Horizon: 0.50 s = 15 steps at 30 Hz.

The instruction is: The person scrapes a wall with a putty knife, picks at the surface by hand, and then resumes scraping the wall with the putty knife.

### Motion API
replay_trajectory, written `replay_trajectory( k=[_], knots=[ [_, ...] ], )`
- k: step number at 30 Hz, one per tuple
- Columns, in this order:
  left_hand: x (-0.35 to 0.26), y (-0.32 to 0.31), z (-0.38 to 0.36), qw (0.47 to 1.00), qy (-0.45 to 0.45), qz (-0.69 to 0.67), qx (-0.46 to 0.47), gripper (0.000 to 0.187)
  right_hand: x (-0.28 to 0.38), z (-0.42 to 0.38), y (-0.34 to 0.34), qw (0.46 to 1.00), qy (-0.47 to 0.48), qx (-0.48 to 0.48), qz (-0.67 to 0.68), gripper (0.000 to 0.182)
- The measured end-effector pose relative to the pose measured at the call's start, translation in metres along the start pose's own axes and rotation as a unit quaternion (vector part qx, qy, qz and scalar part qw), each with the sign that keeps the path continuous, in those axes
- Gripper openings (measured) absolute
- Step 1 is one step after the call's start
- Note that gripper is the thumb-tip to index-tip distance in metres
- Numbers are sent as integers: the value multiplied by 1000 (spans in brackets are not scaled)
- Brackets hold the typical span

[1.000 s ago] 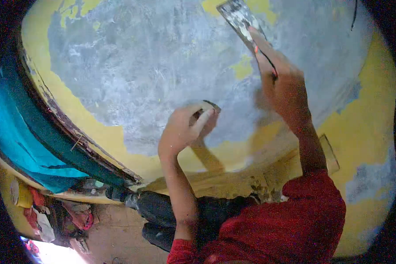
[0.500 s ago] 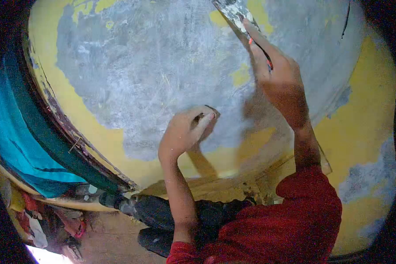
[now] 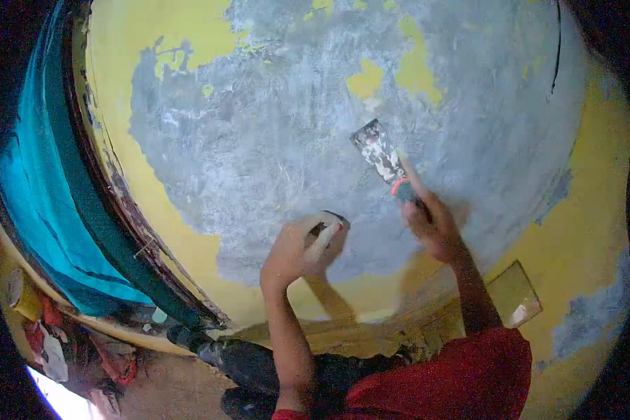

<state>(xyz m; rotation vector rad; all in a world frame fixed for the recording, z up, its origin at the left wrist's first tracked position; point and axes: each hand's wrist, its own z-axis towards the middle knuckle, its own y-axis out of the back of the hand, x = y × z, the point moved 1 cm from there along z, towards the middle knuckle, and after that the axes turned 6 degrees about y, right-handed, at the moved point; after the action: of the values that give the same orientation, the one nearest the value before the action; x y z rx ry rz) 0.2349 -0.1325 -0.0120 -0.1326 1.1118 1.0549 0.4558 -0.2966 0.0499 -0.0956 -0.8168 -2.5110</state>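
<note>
My right hand (image 3: 435, 222) grips a putty knife (image 3: 381, 150) by its dark handle, which has a red band near the blade. White and dark smears cover the blade, and it lies over the grey part of the wall (image 3: 259, 140), pointing up and to the left. The index finger stretches along the tool toward the blade. Lower and to the left, my left hand (image 3: 294, 252) is closed in a pinch close to the wall. A dark edge shows at its fingertips; I cannot tell what it holds.
Yellow paint (image 3: 164, 38) borders the grey area, with yellow patches inside it. A dark worn frame (image 3: 129, 217) and a teal curtain (image 3: 63, 231) run down the left. A square plate (image 3: 514, 294) sits low on the right. Rags and clutter (image 3: 52, 343) lie at lower left.
My right hand and the putty knife have come down from the top of the view to the middle of the grey area. My left hand keeps its pinch; the view has tilted upward slightly.
</note>
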Motion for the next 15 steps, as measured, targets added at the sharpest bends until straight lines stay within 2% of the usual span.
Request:
replay_trajectory(
  k=[1,2,6,8,9,11,15],
  knots=[
    [1,-3,1,1000,5,-27,8,26,-5,-2,15,978,-163,31,128,57],
    [-1,-7,2,1000,6,-28,5,26,-11,-4,30,912,-320,61,249,61],
    [-8,-13,4,999,13,9,28,26,-42,5,80,907,-329,-4,263,68],
    [-12,-15,3,998,35,30,46,26,-45,8,96,936,-227,-77,258,67],
    [-15,-18,3,999,9,32,33,26,-43,8,99,935,-224,-75,265,67],
    [-14,-27,5,999,-19,24,27,27,-16,14,105,943,-258,-116,174,71],
    [-18,-23,4,997,-3,50,66,27,-3,9,105,961,-222,-48,159,68]
  ],
)
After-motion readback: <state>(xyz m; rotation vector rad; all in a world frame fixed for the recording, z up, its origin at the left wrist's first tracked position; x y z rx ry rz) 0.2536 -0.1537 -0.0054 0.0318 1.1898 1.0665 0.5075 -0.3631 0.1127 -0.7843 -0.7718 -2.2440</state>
